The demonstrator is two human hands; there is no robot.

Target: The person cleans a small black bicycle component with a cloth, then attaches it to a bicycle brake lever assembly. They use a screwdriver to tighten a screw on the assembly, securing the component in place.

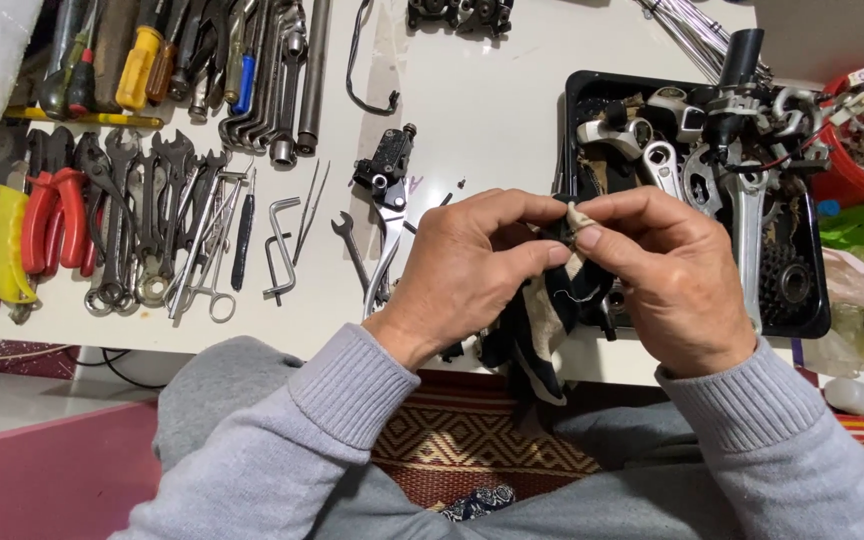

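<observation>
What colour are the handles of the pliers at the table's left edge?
Red; the pliers show clearly in the head view.

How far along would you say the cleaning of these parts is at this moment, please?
Done: tools are laid out on the table, and a brake lever lies apart by them. In hand: the left hand and right hand pinch a dirty rag around something small, hidden by the fingers. Left: the black tray holds many metal parts, still grimy.

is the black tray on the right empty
No, the black tray is crowded with metal bike parts, while both hands pinch a dirty rag beside it.
</observation>
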